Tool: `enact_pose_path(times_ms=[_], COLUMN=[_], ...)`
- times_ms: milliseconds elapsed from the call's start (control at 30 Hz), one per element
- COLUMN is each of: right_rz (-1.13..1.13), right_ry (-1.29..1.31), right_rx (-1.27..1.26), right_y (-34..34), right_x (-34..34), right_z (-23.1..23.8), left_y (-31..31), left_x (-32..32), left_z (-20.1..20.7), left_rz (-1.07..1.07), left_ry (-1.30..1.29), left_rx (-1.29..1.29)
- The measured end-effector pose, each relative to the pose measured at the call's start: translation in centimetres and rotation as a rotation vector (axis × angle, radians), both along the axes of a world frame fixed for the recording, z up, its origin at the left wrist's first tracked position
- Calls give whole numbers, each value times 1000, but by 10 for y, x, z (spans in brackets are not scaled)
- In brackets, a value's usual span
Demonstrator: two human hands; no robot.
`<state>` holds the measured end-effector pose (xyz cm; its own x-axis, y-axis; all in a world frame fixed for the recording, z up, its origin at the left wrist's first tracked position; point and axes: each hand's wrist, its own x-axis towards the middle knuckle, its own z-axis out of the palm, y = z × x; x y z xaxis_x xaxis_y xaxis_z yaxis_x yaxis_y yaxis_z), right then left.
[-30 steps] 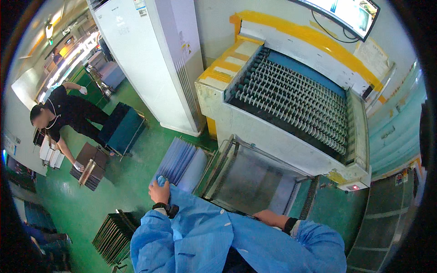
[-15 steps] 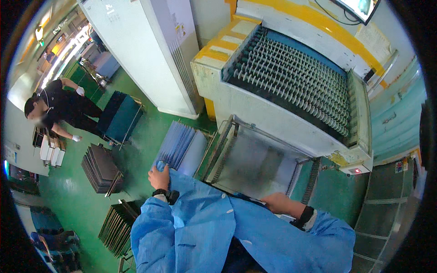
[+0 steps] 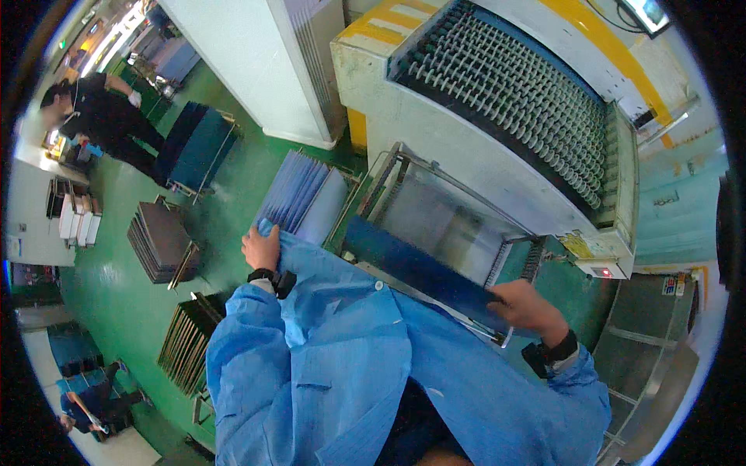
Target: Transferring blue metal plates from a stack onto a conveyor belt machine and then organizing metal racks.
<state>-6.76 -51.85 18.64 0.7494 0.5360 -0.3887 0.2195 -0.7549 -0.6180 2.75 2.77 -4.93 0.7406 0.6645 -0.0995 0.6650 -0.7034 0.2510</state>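
Note:
My right hand [image 3: 530, 312] is closed on the right end of a dark blue flat panel [image 3: 420, 260]. The panel is tilted, with its left end over the near side of a metal rack frame [image 3: 531, 264]; my blue smock [image 3: 342, 349] hides part of its lower edge. At the left, the fingers of my left hand [image 3: 262, 250] are curled round light blue cloth that appears to be the smock's edge. Just beyond that hand, several light blue panels [image 3: 299, 190] stand upright side by side in a rack.
A machine with rows of rollers [image 3: 505, 101] stands at the back right, beside a tall white cabinet [image 3: 264, 70]. Leftward on the green floor are racks of brown panels [image 3: 163, 241] and dark panels [image 3: 190, 342]. A person in black [image 3: 109, 116] stands by a blue-panel cart [image 3: 198, 147].
The dark blue panel has come up into view in my right hand, which moved right and up. The view has shifted; the person in black has straightened, and another person shows at lower left.

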Motion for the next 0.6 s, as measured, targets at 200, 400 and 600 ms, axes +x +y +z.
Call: enact_pose_path(times_ms=[200, 400, 600], right_rz=[-320, -1025, -1381], right_ry=[-294, -134, -464], right_rx=[-70, 654, 973], right_y=[-47, -88, -127], right_x=[12, 39, 85], right_z=[30, 43, 13], left_y=[-2, -1, -2], left_x=[4, 5, 3], left_z=[5, 9, 13], left_rz=[-6, 33, 54], left_ry=[-15, 22, 38], left_rx=[-9, -24, -18])
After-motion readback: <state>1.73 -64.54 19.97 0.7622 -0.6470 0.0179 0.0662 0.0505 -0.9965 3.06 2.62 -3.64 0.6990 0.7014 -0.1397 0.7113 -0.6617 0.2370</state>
